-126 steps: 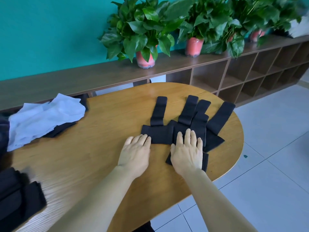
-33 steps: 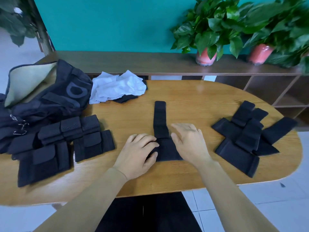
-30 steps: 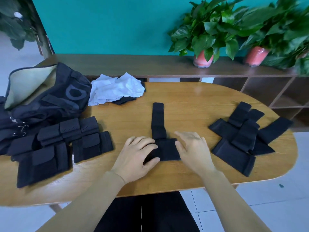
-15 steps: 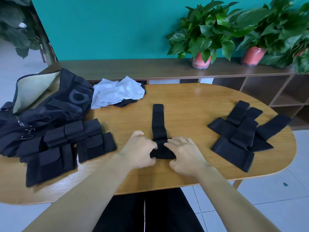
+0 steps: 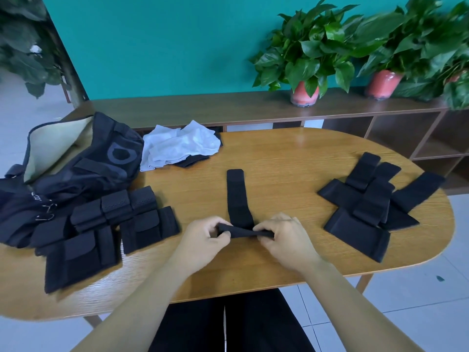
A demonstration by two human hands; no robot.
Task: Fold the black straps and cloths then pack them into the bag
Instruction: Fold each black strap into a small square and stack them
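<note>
Black fabric strap (image 5: 237, 196), a flat T-shaped piece of woven cloth, lay at the middle of the oval wooden table (image 5: 291, 158), its narrow tail running away from the person toward the far edge. Its wide near end was lifted off the wood and rolled over into a thick fold, held from both sides. The left hand (image 5: 203, 240) pinched the left end of that fold with curled fingers and thumb. The right hand (image 5: 284, 240) gripped the right end the same way, its fingers tucked under the cloth.

To the left, a group of folded black straps (image 5: 106, 229) sat in neat bundles near the table's front edge, just beside the open black bag (image 5: 83, 161) with its pale lining showing. Behind them, a crumpled white cloth (image 5: 180, 146) lay over a small black piece near the far edge. To the right, well apart from the hands, a heap of unfolded black straps (image 5: 370, 201) lay overlapping one another, tails fanned outward.

Beyond the table, a long brown shelf unit (image 5: 228, 110) stood against a teal wall, carrying a leafy green plant in a pink pot (image 5: 304, 92) and another pot farther right.
</note>
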